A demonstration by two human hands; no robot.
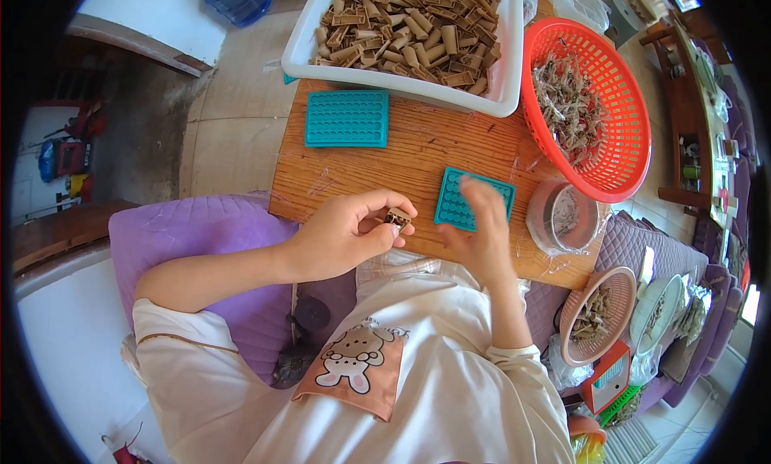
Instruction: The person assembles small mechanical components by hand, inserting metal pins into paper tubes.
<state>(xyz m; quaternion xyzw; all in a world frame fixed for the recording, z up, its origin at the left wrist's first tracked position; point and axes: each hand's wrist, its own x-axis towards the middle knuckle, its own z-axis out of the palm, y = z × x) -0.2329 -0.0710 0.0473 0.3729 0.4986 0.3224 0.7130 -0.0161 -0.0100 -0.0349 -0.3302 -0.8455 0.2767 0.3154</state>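
My left hand point(353, 229) is closed around a small brown hollow piece point(397, 217), pinched between thumb and fingers above the table's near edge. Dark bits show inside that piece. To its right, my right hand point(484, 235) hangs over a teal moulded tray point(455, 209), thumb and fingers apart; motion blurs the fingertips. Nothing can be made out between them. A second teal tray point(347, 119) with rows of small cavities lies farther back on the left. The wooden table point(385, 171) carries both trays.
A white bin point(401, 83) full of brown half-tube pieces stands at the back. Beside it leans a red basket point(625, 115) of dry twiggy material. A round clear container point(546, 215) sits at the table's right edge. A pink basket point(614, 335) is on the purple seat.
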